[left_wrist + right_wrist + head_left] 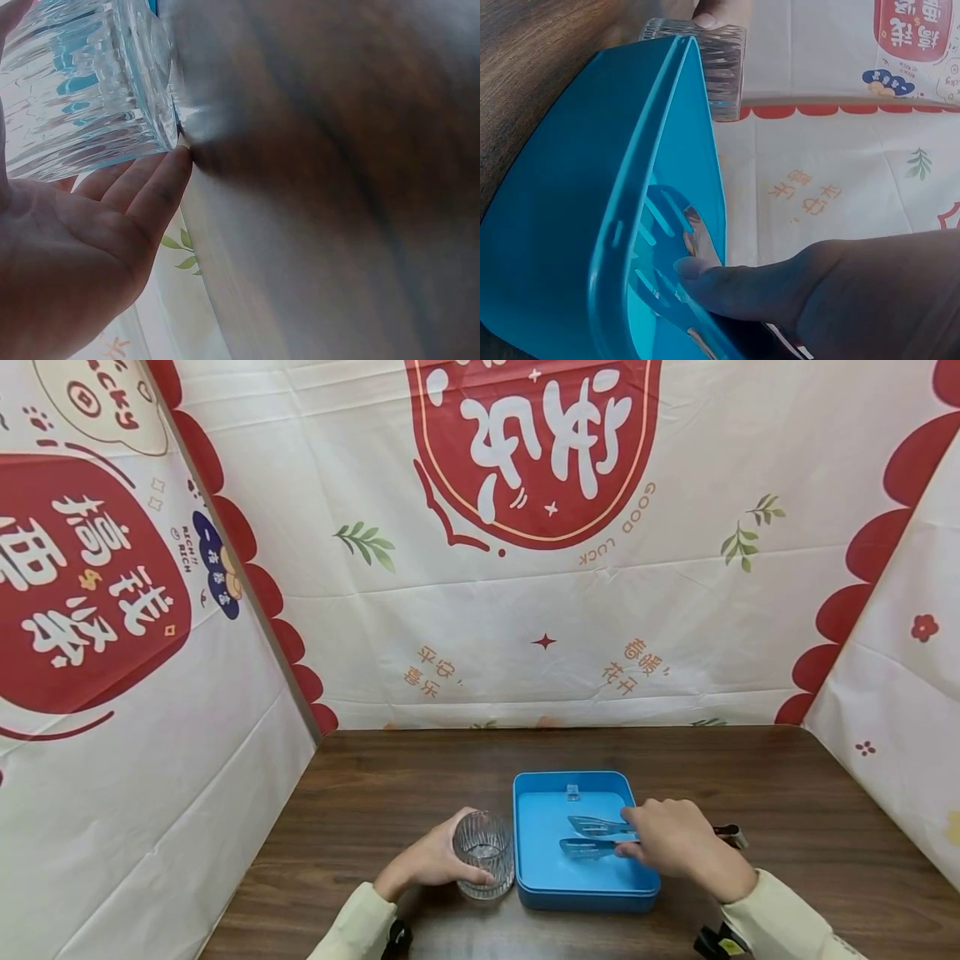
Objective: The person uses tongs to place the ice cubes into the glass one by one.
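My left hand (429, 860) grips a ribbed clear drinking glass (486, 853) standing on the table, with the thumb on its near side and the fingers round its far side. In the left wrist view several fingertips (180, 159) lie at the glass's base, right by the tabletop. My right hand (678, 842) holds a pair of metal tongs (588, 850) over the blue box (585, 902). The slotted heads of the tongs point left and stand apart, with nothing seen between them. A small clear cube (572, 792) lies in the box near its far wall.
The dark wooden table (405, 768) carries the box just right of the glass. White printed cloth (480, 635) hangs behind the table and along both sides. A black strap (722, 942) shows at my right wrist.
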Available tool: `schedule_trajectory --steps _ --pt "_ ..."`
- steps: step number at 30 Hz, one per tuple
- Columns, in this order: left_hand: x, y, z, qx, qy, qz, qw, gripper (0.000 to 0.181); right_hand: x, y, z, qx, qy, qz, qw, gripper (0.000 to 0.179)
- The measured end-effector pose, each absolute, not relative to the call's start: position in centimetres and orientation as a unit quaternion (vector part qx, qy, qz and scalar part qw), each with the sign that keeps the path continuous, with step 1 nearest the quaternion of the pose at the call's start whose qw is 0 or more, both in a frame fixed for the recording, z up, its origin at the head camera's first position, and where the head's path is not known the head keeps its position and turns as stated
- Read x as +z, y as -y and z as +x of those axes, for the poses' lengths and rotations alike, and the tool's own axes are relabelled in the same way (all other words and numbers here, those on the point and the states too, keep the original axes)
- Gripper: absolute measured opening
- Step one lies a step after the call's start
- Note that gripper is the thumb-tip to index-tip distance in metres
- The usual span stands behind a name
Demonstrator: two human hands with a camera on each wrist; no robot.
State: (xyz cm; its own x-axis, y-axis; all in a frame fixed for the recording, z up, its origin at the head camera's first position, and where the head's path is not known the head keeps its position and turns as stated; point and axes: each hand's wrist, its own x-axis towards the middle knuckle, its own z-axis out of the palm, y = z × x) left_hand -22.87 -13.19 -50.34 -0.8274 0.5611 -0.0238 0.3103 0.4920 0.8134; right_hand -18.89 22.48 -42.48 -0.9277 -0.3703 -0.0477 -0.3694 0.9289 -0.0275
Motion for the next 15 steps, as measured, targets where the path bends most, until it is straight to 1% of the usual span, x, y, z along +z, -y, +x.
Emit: schedule_trajectory --steps 5,15 --pt "-50.46 13.26 -23.04 0.435 -0.85 0.259 0.146 0.077 -42.63 -22.21 -18.85 0.002 -0.981 -0.192 0.004 0.041" --pt "-50.47 13.33 -23.02 0.437 -0.849 0.258 0.145 0.076 -43.13 -22.01 -19.0 0.014 -0.979 -0.202 -0.018 0.03"
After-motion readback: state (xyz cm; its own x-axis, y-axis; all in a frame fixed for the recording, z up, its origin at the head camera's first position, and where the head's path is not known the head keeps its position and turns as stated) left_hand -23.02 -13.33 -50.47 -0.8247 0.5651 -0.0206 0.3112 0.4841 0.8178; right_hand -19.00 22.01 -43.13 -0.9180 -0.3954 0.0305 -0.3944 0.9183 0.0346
